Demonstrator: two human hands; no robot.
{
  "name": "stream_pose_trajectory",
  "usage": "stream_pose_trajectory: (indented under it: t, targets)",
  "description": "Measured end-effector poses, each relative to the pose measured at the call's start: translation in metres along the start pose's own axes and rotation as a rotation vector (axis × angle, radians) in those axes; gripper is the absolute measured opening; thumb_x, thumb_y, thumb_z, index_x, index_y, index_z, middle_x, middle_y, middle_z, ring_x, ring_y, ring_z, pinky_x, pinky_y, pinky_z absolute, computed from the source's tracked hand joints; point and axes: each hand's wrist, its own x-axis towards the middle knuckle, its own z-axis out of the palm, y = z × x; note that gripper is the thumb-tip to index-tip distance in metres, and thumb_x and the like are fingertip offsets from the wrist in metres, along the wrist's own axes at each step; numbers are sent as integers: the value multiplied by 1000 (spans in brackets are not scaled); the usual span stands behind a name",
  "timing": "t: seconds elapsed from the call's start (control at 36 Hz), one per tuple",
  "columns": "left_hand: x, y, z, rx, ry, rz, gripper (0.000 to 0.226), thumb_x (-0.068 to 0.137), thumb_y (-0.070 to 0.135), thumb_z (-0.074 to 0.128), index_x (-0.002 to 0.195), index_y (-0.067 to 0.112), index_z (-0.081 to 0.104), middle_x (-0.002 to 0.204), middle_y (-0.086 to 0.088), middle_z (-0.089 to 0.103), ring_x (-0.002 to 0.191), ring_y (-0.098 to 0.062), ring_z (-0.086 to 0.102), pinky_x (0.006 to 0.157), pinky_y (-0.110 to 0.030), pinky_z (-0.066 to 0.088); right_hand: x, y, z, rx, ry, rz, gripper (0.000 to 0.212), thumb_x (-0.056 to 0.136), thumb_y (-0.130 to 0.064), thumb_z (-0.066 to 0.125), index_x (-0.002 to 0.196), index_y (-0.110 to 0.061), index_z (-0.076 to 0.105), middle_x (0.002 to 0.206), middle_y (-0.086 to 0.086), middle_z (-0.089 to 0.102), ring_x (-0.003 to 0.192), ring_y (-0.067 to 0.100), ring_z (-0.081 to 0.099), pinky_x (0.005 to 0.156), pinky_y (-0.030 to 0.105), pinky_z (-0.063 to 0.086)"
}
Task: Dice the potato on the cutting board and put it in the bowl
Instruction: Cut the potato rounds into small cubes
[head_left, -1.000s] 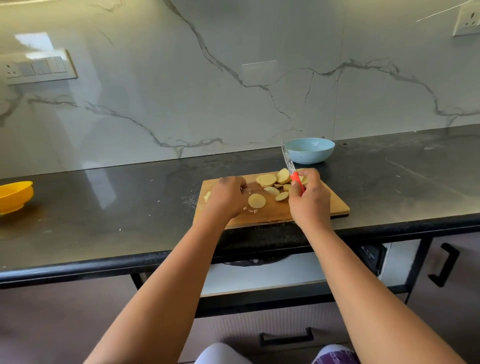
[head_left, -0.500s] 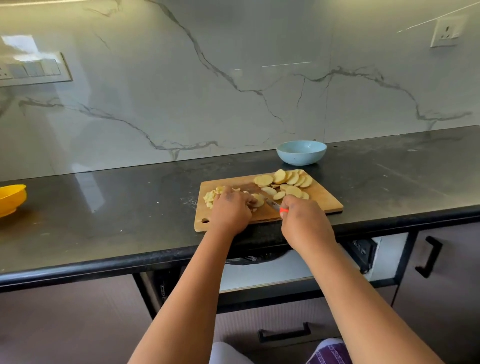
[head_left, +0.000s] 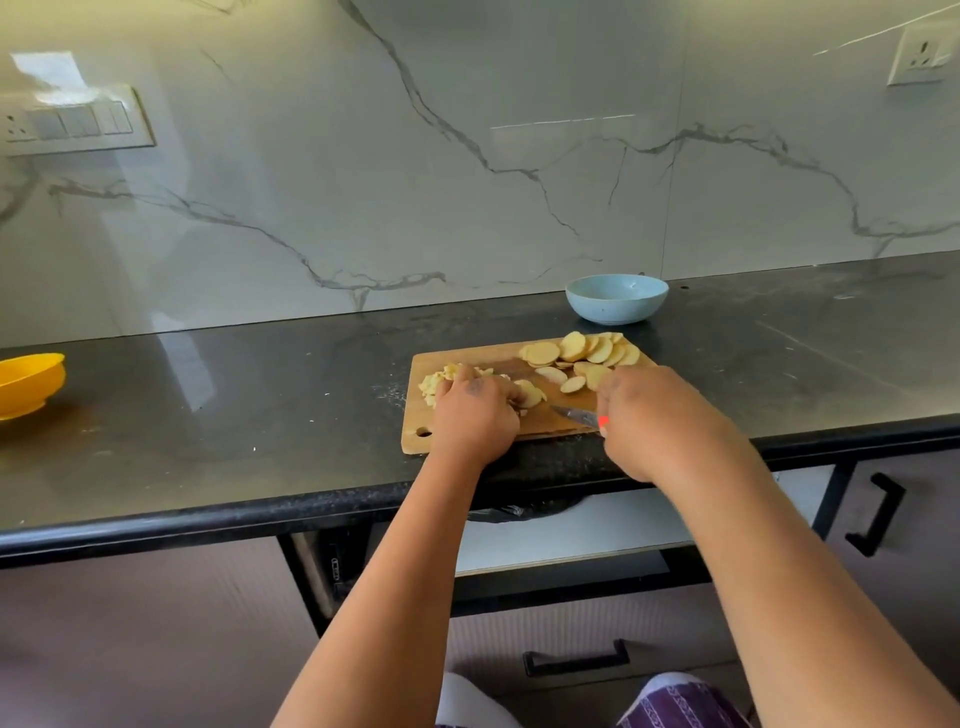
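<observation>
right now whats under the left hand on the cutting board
The left hand holds down a few potato slices; their edges show at its fingertips. Diced potato shows past its far side. How much lies beneath the palm is covered.

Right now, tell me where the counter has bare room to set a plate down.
Bare counter runs between the yellow bowl and the cutting board. More lies right of the blue bowl and the board, toward the wall socket. The board is crowded: potato slices, diced pile, left hand, right hand, knife.
</observation>
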Motion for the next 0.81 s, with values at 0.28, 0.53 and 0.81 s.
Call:
stream_pose_trajectory:
  t: [0.28, 0.53, 0.81]
  targets:
    - [2, -4, 5, -30, 19, 26, 45, 92, 10, 42, 118, 35, 68, 117, -3, 65, 125, -23, 35, 104, -39, 22, 11, -13, 35, 174, 221, -65, 29, 91, -2, 51, 116, -16, 56, 93, 4, 53, 82, 20, 53, 64, 31, 44]
    - [6, -8, 11, -13, 38, 16, 38, 91, 15, 45, 109, 36, 71, 108, 3, 69, 122, -24, 37, 101, -42, 25, 19, -32, 22, 67, 88, -77, 32, 90, -2, 56, 121, -10, 55, 105, 11, 59, 86, 24, 57, 71, 31, 45]
    - [7, -12, 11, -72, 70, 11, 42, 95, 12, 40, 122, 31, 67, 120, -4, 66, 127, -24, 36, 103, -42, 25, -9, 8, 7, 163, 207, -79, 21, 96, -17, 57, 116, -14, 59, 109, 9, 62, 95, 23, 60, 73, 31, 50]
